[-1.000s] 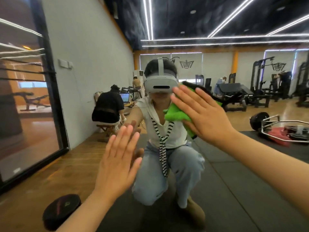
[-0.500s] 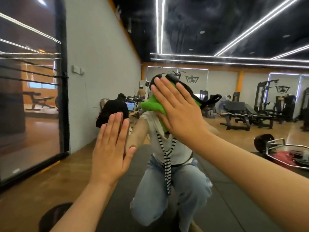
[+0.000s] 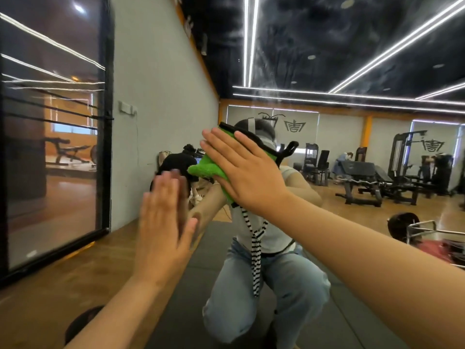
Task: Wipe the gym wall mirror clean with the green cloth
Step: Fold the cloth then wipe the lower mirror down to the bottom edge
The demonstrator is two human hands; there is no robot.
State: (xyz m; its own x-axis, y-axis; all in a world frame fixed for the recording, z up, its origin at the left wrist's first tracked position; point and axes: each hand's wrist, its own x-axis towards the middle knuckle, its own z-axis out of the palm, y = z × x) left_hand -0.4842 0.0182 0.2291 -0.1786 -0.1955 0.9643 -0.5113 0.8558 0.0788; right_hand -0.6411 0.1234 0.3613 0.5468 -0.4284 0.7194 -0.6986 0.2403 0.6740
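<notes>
Two hands are up against the mirror (image 3: 352, 54) in my head-camera feed, the only view I have. The right hand (image 3: 244, 172) lies flat with its fingers straight and close together, and it presses the green cloth (image 3: 205, 170) against the glass near the middle of the picture. The cloth is bunched under the palm. A green fold sticks out to the left of the hand, and a black edge and a black loop show past the fingertips.

The left hand (image 3: 163, 222) is lower and to the left, well apart from the cloth. It is also spread flat with straight fingers and holds nothing. It is blurred, and its palm meets its own reflection on the glass.

Behind the hands the mirror shows a crouching person (image 3: 266, 285) in pale jeans, a white top and a striped tie, with the cloth covering the head. Hazy smears lie over the dark ceiling in the upper part of the glass. Gym machines (image 3: 407, 172) stand at the right on a wooden floor, and a dark mat (image 3: 352, 323) lies under the crouching figure. A black-framed glass panel (image 3: 105, 122) stands at the far left beside a grey wall (image 3: 163, 96).
</notes>
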